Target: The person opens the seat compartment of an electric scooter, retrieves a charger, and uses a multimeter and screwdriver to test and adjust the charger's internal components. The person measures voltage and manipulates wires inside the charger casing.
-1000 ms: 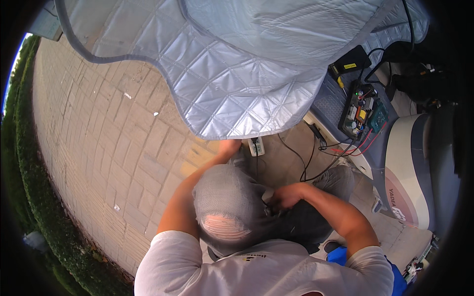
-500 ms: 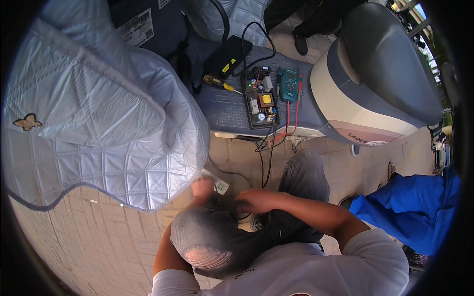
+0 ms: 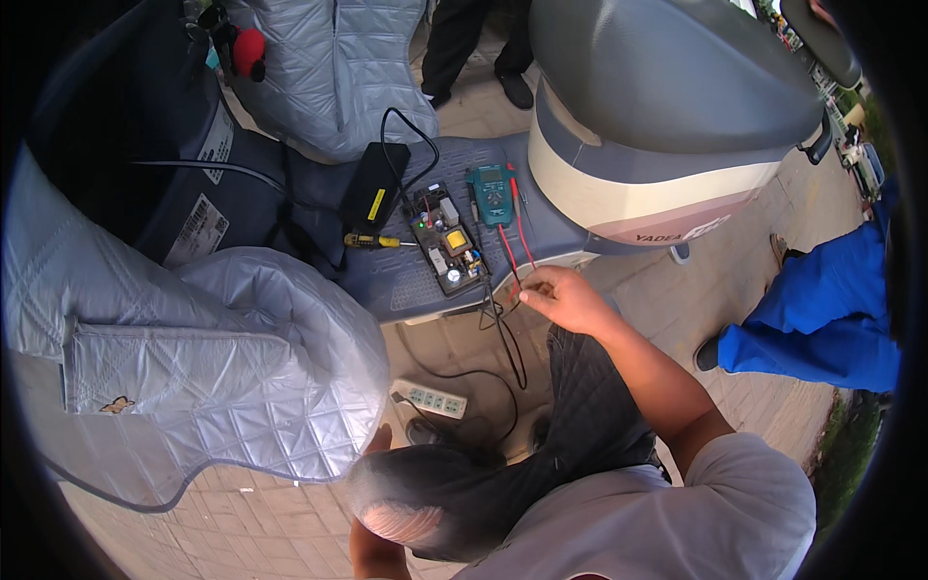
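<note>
My right hand (image 3: 563, 300) is closed in a pinch at the red test leads (image 3: 507, 249), beside the footboard's near edge. These leads run down from a green multimeter (image 3: 491, 198) lying on the scooter's footboard (image 3: 382, 285). Left of the meter lies an opened black case with a circuit board (image 3: 449, 242), a small green light lit on it. Black cables (image 3: 507, 338) hang from its near end. My left hand (image 3: 381, 441) is low beside my torn jeans knee, its fingers mostly hidden. A white power strip (image 3: 431, 398) lies on the paving close by, with a plug in its left end.
A black power adapter (image 3: 375, 198) and a yellow-black screwdriver (image 3: 370, 240) lie left of the board. Silver quilted covers (image 3: 319, 358) drape at left and behind. The scooter seat (image 3: 667, 77) rises at right. A person in blue trousers (image 3: 812, 329) is at right; dark-trousered legs (image 3: 449, 43) stand beyond.
My right hand has risen from beside the power strip to the test leads. My left hand has drawn back from the strip toward my knee. The whole view has shifted.
</note>
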A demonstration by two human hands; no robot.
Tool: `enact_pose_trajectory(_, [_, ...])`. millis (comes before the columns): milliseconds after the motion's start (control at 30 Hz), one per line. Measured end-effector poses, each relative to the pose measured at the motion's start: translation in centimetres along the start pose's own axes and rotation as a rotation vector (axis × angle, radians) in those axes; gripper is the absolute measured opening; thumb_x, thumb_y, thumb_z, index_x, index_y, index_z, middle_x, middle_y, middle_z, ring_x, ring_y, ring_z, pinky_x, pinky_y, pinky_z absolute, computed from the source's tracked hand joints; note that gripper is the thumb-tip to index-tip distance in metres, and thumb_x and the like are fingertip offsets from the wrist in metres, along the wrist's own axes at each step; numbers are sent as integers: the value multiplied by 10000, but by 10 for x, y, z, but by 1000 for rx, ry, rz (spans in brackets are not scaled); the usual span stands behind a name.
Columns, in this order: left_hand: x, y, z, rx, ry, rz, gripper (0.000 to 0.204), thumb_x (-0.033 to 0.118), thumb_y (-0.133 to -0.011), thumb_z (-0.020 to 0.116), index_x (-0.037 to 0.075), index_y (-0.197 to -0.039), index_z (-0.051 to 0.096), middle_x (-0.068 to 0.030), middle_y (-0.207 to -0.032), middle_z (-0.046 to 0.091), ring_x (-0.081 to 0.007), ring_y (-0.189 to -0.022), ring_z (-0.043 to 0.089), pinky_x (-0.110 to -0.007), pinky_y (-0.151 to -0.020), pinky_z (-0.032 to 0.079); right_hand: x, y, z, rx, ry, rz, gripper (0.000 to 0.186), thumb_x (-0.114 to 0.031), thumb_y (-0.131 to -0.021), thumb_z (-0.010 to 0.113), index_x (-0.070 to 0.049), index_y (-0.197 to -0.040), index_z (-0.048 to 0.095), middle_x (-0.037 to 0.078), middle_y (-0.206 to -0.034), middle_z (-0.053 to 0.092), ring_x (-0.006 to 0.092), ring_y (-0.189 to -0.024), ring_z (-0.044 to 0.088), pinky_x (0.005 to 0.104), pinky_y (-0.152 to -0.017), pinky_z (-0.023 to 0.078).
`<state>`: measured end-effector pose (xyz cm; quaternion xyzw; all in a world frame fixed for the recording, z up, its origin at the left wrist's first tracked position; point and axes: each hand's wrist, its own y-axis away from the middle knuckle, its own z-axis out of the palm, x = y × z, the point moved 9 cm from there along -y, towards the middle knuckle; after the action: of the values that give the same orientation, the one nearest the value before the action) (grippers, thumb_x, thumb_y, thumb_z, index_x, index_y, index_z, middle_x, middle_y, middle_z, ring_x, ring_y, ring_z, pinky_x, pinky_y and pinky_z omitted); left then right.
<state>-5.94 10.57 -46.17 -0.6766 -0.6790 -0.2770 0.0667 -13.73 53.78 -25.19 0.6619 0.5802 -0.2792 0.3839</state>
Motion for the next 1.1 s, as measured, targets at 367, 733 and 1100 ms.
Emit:
enact_pose_trajectory(367, [88, 41, -192, -260, 838, -292, 368, 273, -957, 594, -15, -1182, 632, -131, -1133, 684, -249, -1063, 647, -380, -887, 511, -25, -109, -48, 445, 477, 210, 882, -445, -737, 799, 1, -1374, 383, 264, -1215, 565, 391, -1104, 601, 455, -898, 508])
enact_pose_trajectory(733, [338, 30, -261, -211, 1075, 296, 345, 238, -976, 582, -81, -1097, 632, -202, -1041, 688, -271, -986, 681, -382, -909, 541, 13, -110, -36, 395, -50, 296, 519, -339, -723, 821, 59, -1006, 645, 229, -979, 688, 327, -941, 676, 419, -827, 511])
enact_pose_trajectory(1100, [357, 7, -133, -418, 1172, 215, 561, 339, -928, 677, -40, -1302, 502, -127, -1212, 612, -191, -1101, 583, -330, -975, 455, -78, 55, -14, -149, -790, -43, 424, -238, -832, 785, 9, -1124, 601, 23, -828, 629, 86, -676, 572, 254, -606, 461])
